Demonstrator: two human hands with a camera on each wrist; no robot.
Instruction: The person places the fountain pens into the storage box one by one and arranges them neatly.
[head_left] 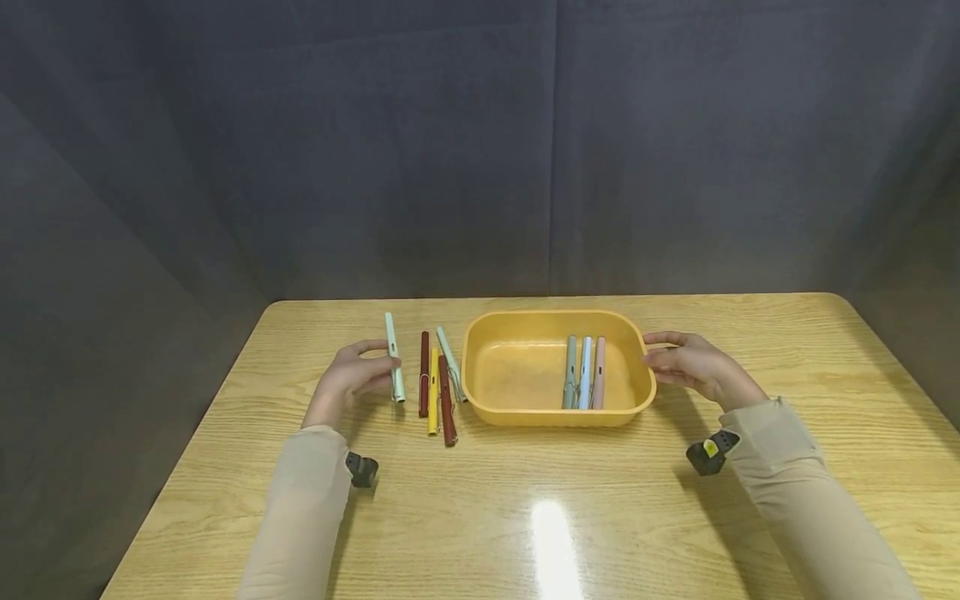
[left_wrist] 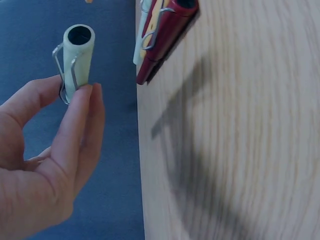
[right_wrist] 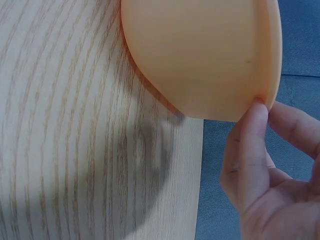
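My left hand [head_left: 352, 375] pinches a pale mint pen [head_left: 391, 332] between thumb and fingers, left of the other pens. In the left wrist view the same pen [left_wrist: 75, 60] points its clip end at the camera. Beside it on the table lie two dark red pens [head_left: 424, 375], a yellow pen [head_left: 433, 400] and another pale mint pen [head_left: 448, 350]. At the right end of a yellow plastic tray [head_left: 555, 418], my right hand [head_left: 697, 367] grips the rim. The right wrist view shows fingertips [right_wrist: 257, 112] on that rim.
Inside the tray, side by side in its right half, lie a grey-green pen [head_left: 571, 367], a light blue pen [head_left: 585, 371] and a pink pen [head_left: 599, 371]. The wooden table [head_left: 480, 500] ends at a dark curtain [head_left: 450, 167] behind.
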